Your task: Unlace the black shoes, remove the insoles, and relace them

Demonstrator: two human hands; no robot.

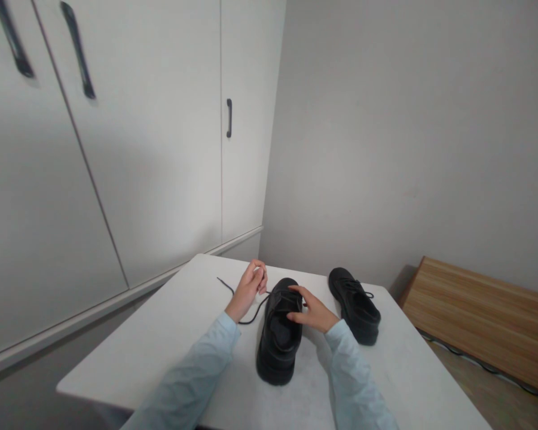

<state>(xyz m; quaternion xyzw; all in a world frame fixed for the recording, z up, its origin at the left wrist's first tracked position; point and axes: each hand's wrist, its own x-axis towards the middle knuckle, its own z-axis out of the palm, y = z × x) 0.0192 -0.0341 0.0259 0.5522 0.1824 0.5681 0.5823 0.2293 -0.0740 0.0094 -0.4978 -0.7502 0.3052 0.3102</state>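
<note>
A black lace-up shoe (278,343) stands upright on the white table (161,340), its toe pointing away from me. My right hand (311,309) grips the right side of its opening, thumb inside and fingers on the outer upper near the laces. Left of the toe, my left hand (250,286) is raised with its fingers curled together; what they pinch is too small to make out. A loose black lace (251,321) runs from the shoe past this hand, its end lying on the table. The second black shoe (354,307), its lace tied, rests farther right.
White cabinets (161,149) with dark handles rise along the left side. A grey wall (399,149) stands behind the table. At the right is a wood-grain panel (484,322) with a cable along its lower edge.
</note>
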